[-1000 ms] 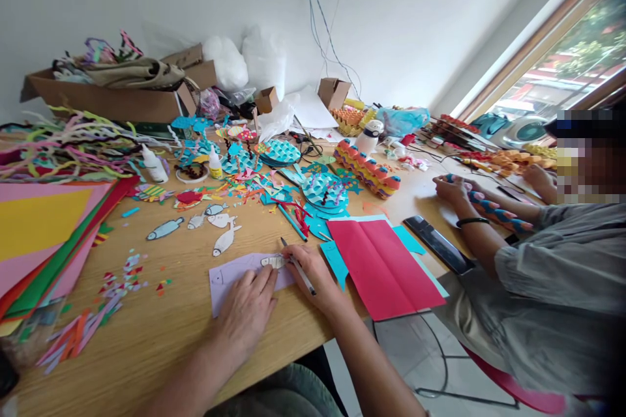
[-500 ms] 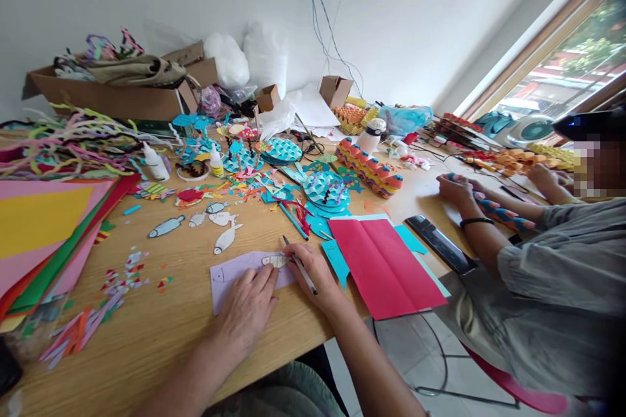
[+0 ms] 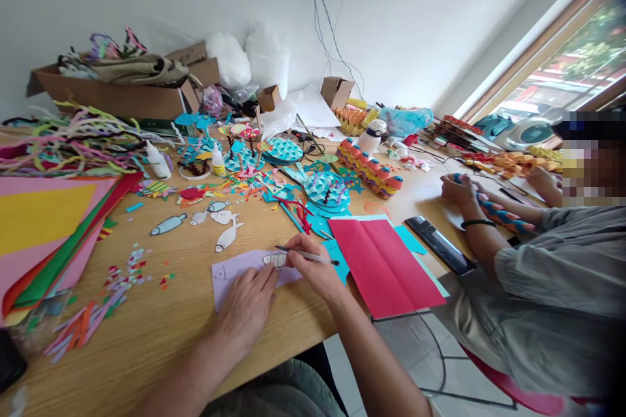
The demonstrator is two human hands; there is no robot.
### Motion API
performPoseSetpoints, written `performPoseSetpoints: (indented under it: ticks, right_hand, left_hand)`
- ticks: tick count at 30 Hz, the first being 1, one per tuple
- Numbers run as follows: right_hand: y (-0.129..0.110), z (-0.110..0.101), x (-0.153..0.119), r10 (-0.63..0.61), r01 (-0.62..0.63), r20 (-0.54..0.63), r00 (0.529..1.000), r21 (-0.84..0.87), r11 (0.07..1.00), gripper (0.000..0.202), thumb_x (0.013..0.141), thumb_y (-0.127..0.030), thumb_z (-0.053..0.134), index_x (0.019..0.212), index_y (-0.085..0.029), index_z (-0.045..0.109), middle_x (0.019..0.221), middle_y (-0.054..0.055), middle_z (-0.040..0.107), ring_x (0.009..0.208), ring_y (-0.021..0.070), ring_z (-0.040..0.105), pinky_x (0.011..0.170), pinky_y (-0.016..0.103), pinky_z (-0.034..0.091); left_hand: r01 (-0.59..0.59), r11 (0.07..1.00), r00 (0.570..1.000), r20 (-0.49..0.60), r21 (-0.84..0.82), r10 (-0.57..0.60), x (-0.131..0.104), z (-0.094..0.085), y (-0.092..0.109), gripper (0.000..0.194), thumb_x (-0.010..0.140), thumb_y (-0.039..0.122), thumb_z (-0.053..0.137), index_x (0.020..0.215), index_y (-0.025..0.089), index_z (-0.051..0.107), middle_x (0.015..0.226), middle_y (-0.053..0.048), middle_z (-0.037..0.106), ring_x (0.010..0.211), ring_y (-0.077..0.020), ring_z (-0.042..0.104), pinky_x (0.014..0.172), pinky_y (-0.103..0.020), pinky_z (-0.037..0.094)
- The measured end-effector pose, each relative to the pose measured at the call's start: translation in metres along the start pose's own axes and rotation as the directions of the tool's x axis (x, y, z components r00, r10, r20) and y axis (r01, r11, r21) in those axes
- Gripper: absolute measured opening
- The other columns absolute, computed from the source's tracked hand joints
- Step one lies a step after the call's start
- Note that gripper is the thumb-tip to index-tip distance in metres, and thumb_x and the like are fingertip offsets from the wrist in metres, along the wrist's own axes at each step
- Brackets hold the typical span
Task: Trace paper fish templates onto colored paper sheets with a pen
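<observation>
Near the centre of the frame, the right hand (image 3: 315,268) had its fingers closed round a pen (image 3: 308,254). The left hand (image 3: 248,303), nearly flat and gripping nothing, pressed on purple paper (image 3: 229,273).

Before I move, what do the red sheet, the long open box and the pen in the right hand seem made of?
Red sheet: matte paper or thin card, with a visible crease.
Open box: dull brown cardboard, judging by its flat walls and flaps.
Pen in the right hand: probably smooth plastic; the barrel looks translucent, its ends dark.
</observation>
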State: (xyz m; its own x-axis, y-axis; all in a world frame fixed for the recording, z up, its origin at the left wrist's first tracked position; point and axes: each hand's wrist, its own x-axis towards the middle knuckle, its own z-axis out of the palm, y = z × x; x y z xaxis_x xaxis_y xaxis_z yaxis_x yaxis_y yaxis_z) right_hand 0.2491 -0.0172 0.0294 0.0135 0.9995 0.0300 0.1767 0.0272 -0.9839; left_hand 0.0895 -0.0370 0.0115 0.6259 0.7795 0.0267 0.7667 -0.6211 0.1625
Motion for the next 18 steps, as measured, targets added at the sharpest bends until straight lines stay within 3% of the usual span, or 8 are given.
performPoseSetpoints:
  ticks: [5,9,18]
  right_hand:
    - [0.008,0.011,0.013,-0.043,0.047,0.104,0.994,-0.045,0.998,0.005,0.068,-0.015,0.049,0.071,-0.017,0.052,0.060,-0.004,0.053,0.053,0.0084,0.048,0.050,0.019,0.037]
    - [0.008,0.012,0.019,-0.028,0.047,0.165,0.986,-0.110,0.993,0.011,0.066,-0.009,0.047,0.070,-0.017,0.053,0.057,-0.005,0.051,0.051,0.0076,0.045,0.047,0.017,0.034]
    - [0.011,0.009,0.025,0.003,0.053,0.277,0.961,-0.194,0.980,0.009,0.064,-0.009,0.048,0.067,-0.017,0.051,0.058,-0.006,0.048,0.051,0.0066,0.041,0.046,0.016,0.031]
  left_hand:
    - [0.020,0.999,1.000,-0.010,0.026,-0.020,-0.001,0.003,0.002,0.045,0.081,0.008,0.040,0.126,0.015,0.045,0.127,-0.008,0.051,0.094,-0.0242,0.051,0.078,-0.041,0.047]
    - [0.024,0.999,1.000,0.013,0.036,-0.024,0.000,0.003,0.002,0.045,0.081,0.010,0.045,0.126,0.013,0.045,0.127,-0.008,0.051,0.095,-0.0246,0.050,0.079,-0.040,0.047]
    - [0.006,0.998,0.999,-0.049,0.067,-0.003,-0.002,0.012,0.003,0.042,0.083,0.016,0.049,0.125,0.013,0.046,0.118,-0.011,0.055,0.092,-0.0240,0.050,0.074,-0.039,0.046]
